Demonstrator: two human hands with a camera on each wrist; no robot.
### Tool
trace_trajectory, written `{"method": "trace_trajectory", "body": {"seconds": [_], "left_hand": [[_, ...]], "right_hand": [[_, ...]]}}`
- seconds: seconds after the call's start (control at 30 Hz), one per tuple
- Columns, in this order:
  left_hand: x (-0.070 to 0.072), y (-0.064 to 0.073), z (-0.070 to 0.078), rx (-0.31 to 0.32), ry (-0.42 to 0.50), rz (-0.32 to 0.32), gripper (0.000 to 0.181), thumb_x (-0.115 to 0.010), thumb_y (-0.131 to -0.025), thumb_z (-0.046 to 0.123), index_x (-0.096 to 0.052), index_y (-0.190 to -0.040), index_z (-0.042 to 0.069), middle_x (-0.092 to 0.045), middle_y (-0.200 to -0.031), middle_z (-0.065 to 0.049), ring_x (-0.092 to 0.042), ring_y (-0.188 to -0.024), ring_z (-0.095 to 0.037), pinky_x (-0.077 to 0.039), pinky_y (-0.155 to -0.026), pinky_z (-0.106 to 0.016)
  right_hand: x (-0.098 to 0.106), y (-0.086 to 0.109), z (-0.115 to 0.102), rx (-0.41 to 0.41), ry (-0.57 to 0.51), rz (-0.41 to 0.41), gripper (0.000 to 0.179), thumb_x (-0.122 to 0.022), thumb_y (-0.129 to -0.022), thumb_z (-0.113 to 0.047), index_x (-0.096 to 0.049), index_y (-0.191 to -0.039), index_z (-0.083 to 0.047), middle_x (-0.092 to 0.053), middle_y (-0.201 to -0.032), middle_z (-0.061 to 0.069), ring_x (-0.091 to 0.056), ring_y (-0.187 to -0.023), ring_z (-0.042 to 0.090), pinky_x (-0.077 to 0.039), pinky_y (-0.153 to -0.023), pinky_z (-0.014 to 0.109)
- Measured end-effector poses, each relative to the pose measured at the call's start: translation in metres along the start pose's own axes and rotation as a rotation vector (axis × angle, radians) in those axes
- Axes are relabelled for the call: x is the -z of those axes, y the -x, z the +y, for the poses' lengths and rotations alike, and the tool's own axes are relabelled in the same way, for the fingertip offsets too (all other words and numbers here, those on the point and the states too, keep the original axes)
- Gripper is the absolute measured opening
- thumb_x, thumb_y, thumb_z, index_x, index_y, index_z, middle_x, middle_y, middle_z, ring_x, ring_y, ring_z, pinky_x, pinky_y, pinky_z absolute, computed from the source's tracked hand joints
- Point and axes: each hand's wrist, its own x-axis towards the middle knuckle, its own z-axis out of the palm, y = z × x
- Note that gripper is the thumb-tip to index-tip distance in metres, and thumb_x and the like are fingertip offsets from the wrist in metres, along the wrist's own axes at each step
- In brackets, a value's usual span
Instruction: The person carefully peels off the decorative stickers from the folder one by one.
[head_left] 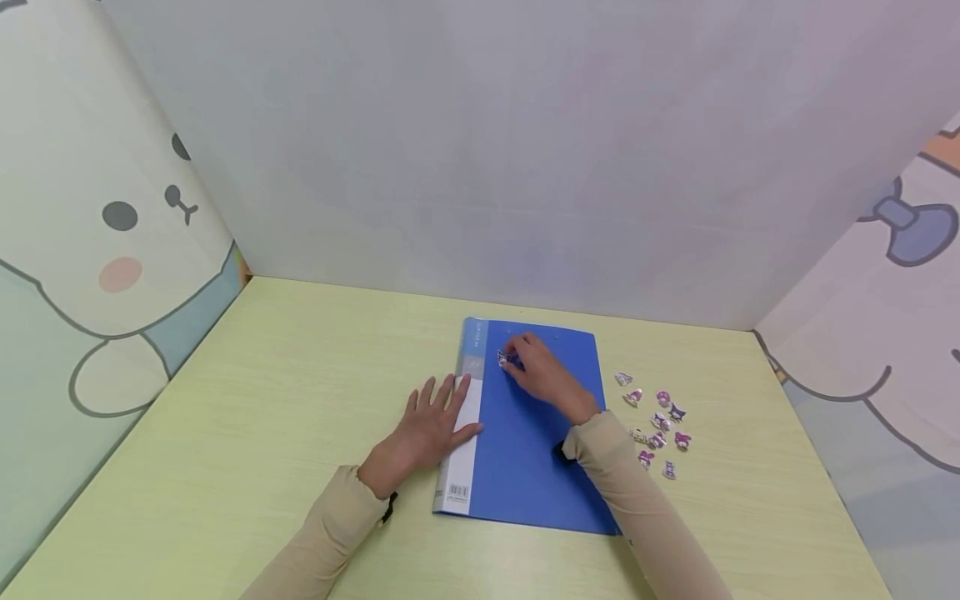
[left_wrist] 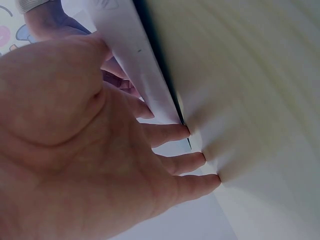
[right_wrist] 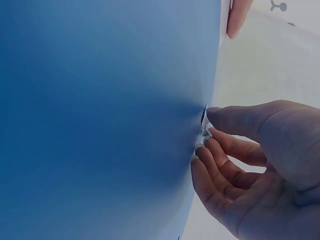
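A blue ring binder [head_left: 540, 433] with a white label along its spine lies closed on the table. My left hand [head_left: 423, 433] rests spread at the spine; in the left wrist view its fingers [left_wrist: 175, 132] are straight, some tips on the table beside the binder's edge. Near the top left of the cover, my right hand [head_left: 543, 371] pinches a small cartoon character sticker [head_left: 503, 358] between thumb and fingers. From the right wrist, the sticker [right_wrist: 204, 122] appears edge-on, close over the blue cover, largely hidden by the fingertips.
Several small cartoon stickers [head_left: 660, 421] in purple, pink and white lie scattered on the table to the right of the binder. A pale wall [head_left: 510, 167] stands behind the table [head_left: 300, 367], with cartoon-printed panels [head_left: 112, 275] on both sides.
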Motion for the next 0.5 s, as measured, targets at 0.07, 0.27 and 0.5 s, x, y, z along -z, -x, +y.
{"method": "trace_trajectory", "body": {"seconds": [0.07, 0.27, 0.5], "left_hand": [[0.0006, 0.0002, 0.0004, 0.002, 0.002, -0.001, 0.075, -0.05, -0.106, 0.05, -0.025, -0.162, 0.006, -0.031, -0.163, -0.023, -0.026, -0.149, -0.049, -0.027, -0.117, -0.064], [0.0016, 0.0005, 0.0015, 0.009, 0.013, -0.01, 0.075, -0.05, -0.106, 0.049, -0.025, -0.163, 0.006, -0.03, -0.164, -0.023, -0.025, -0.15, -0.049, -0.026, -0.118, -0.064], [0.0006, 0.0007, 0.001, 0.005, 0.026, -0.006, 0.075, -0.051, -0.106, 0.049, -0.025, -0.162, 0.006, -0.031, -0.163, -0.024, -0.024, -0.15, -0.05, -0.025, -0.118, -0.065]], "right_hand": [[0.0002, -0.0002, 0.0001, 0.006, -0.006, 0.008, 0.017, -0.067, -0.1, -0.004, -0.062, -0.113, 0.005, -0.058, -0.108, 0.019, -0.063, -0.103, 0.033, -0.055, -0.089, 0.046], [0.0002, -0.0015, 0.0015, 0.011, -0.021, 0.017, 0.01, -0.065, -0.1, -0.001, -0.061, -0.108, 0.004, -0.057, -0.105, 0.018, -0.062, -0.099, 0.033, -0.055, -0.087, 0.046], [-0.0013, -0.0042, 0.0031, 0.012, -0.029, 0.038, 0.006, -0.065, -0.098, 0.003, -0.063, -0.103, 0.002, -0.063, -0.101, 0.016, -0.06, -0.091, 0.028, -0.054, -0.082, 0.043]]}}
